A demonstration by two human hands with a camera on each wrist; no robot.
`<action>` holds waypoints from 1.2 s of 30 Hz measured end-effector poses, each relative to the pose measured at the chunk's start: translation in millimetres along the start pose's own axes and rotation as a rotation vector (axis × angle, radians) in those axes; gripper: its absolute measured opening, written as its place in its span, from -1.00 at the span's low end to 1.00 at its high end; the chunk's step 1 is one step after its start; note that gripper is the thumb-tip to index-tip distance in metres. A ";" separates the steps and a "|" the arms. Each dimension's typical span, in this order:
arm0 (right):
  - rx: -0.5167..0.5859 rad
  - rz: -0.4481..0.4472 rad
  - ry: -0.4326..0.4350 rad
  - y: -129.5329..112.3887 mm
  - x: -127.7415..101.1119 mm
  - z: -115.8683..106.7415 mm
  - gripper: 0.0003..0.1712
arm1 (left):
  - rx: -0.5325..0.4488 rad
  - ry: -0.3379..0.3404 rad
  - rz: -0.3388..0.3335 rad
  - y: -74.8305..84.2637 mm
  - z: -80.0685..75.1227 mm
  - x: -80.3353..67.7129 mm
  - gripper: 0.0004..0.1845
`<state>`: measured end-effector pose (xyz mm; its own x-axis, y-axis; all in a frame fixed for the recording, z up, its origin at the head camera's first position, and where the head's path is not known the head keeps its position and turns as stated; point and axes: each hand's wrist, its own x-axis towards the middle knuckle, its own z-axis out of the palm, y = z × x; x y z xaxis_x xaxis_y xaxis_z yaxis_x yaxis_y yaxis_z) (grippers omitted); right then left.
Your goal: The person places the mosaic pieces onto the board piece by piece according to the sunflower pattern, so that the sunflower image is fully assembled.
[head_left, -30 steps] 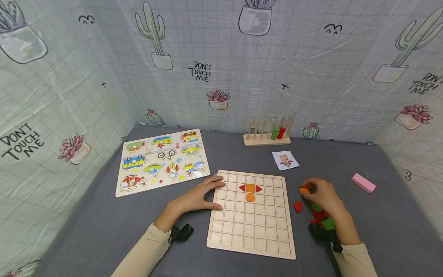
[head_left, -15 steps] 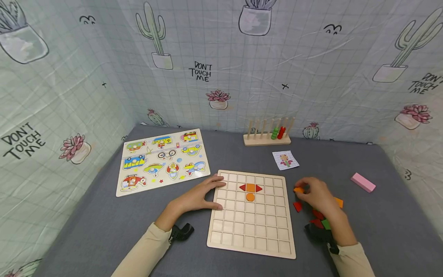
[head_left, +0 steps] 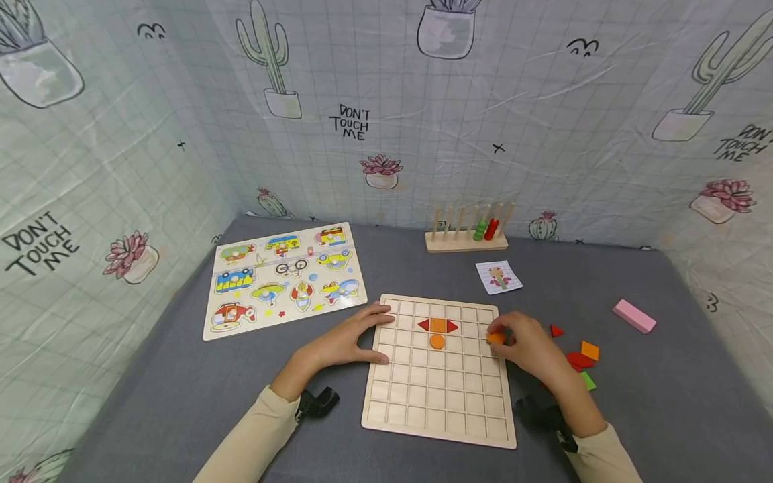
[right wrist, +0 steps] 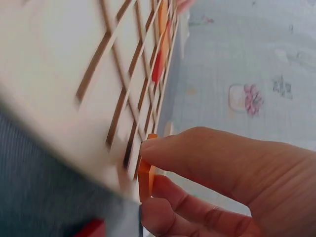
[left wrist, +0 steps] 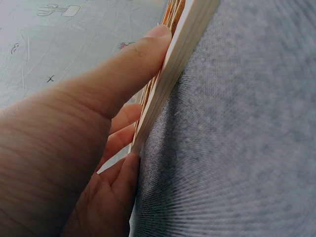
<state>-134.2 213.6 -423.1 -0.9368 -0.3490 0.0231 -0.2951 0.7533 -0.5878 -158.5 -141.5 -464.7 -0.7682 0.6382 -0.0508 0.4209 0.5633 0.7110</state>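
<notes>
My right hand (head_left: pixel 524 343) pinches an orange tile (right wrist: pixel 146 178) between thumb and fingers, over the right edge of the wooden grid board (head_left: pixel 423 402). My left hand (head_left: pixel 345 341) rests at the board's left edge, thumb and fingers spread and touching its rim; in the left wrist view the thumb (left wrist: pixel 143 59) lies along that edge. Set in the upper part of the grid are an orange square (head_left: pixel 437 325), a red triangle on each side of it, and an orange disc (head_left: pixel 437 341) just below.
Right of the board lie loose red pieces (head_left: pixel 581 361), an orange square tile (head_left: pixel 590 351) and a green piece (head_left: pixel 588 381), partly behind my right forearm. Behind stand a pattern card (head_left: pixel 498 277) and a peg rack (head_left: pixel 466 241). A vehicle puzzle (head_left: pixel 285 282) lies left, a pink block (head_left: pixel 634 316) far right.
My right hand has carried the orange tile leftward from the loose pieces to the board's right edge, uncovering part of the pile. The left hand has stayed in place.
</notes>
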 end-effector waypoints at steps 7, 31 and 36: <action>0.050 -0.060 -0.033 -14.5 4.5 13.0 -0.84 | -0.011 0.005 -0.007 0.6 -2.2 -1.8 -0.19; 0.098 -0.168 -0.027 -13.2 7.7 31.5 -0.84 | -0.004 0.001 -0.004 1.8 -1.4 -2.1 -0.19; 0.117 -0.232 -0.005 -11.2 8.3 34.0 -0.85 | -0.008 -0.001 -0.004 2.7 -0.9 -1.6 -0.19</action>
<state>-132.3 183.3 -443.9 -0.8453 -0.5083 0.1645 -0.4782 0.5827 -0.6571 -156.6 -141.5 -462.1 -0.7694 0.6365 -0.0541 0.4139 0.5612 0.7168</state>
